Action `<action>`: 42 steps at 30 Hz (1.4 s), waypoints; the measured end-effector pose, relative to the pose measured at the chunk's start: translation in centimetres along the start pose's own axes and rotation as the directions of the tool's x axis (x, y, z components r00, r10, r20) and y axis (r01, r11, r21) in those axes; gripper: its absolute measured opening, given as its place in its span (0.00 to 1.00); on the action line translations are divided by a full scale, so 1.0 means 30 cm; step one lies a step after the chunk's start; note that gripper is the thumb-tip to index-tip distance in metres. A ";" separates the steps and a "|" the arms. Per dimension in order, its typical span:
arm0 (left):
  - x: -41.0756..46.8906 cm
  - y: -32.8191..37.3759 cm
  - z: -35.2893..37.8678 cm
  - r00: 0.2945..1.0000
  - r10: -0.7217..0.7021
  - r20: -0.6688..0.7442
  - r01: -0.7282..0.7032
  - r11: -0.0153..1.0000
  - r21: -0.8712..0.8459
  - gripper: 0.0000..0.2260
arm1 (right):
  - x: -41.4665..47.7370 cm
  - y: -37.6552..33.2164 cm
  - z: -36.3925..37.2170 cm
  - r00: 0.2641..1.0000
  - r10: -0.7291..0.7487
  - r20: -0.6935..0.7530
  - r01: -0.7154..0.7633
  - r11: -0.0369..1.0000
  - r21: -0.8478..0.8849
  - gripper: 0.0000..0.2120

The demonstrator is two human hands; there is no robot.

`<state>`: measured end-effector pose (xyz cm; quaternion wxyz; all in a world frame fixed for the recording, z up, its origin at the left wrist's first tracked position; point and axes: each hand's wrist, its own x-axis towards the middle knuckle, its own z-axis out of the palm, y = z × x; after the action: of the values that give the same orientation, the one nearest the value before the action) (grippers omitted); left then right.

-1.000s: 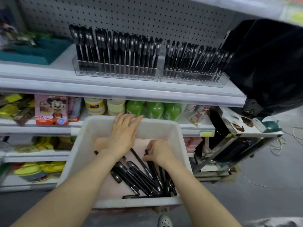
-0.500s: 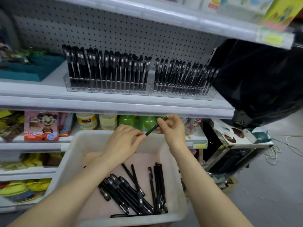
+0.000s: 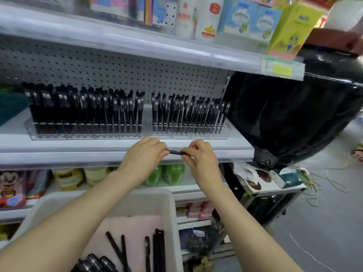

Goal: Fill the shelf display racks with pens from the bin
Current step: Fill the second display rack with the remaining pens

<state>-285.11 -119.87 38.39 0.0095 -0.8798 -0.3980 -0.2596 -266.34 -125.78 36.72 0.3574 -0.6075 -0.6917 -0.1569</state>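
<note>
Item: 1 slim black pen [image 3: 175,152], lying level. Both its ends are hidden inside fingers and only the middle shows. Grip: left hand [image 3: 144,154] pinches 1 end and right hand [image 3: 200,157] pinches the other, fingers curled.

Above and behind the grip: 2 clear plastic display racks [image 3: 86,135] packed with upright black pens, blurred.

Below the grip: white plastic bin [image 3: 170,205], partly covered by forearms and cut off at the bottom edge, holding loose black pens [image 3: 157,248].

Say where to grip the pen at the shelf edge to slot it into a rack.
Probably its right end, from above: the pen lies level between left hand and right hand, and an end grip frees the other end for the rack.
</note>
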 end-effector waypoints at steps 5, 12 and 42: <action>0.145 0.074 0.042 0.998 -0.024 -0.065 0.019 0.997 -0.072 0.21 | 0.043 0.163 -0.062 0.974 0.226 0.015 -0.227 0.972 0.058 0.05; 0.262 0.085 0.139 0.998 -0.005 -0.056 0.013 0.990 0.142 0.21 | 0.205 0.340 -0.180 0.848 0.516 -0.120 -0.457 0.827 0.328 0.05; 0.272 0.082 0.240 0.969 -0.074 -0.236 0.113 0.981 0.155 0.20 | 0.352 0.460 -0.024 0.860 0.506 0.063 -0.510 0.858 0.071 0.08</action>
<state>-275.66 -114.25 36.42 0.1169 -0.8204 -0.4557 -0.3250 -253.03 -115.61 41.44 0.3970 -0.7558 -0.5206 -0.0149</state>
